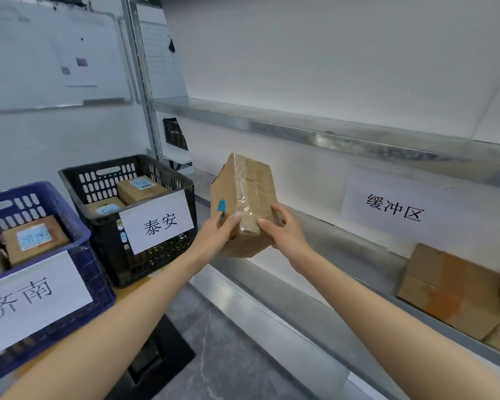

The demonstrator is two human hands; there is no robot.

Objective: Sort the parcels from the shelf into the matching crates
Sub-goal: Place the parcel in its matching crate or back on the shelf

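Observation:
A brown cardboard parcel, taped and with a blue label on its left face, is held tilted in the air in front of the metal shelf. My left hand grips its lower left side and my right hand grips its lower right side. To the left stands a black crate with a sign reading 泰安, holding parcels with blue labels. Further left is a blue crate signed 济南, also with labelled parcels inside.
More brown parcels lie on the shelf at the right, below a paper sign reading 缓冲区. An upper shelf board runs above. A whiteboard hangs on the left wall. The crates rest on a wooden surface.

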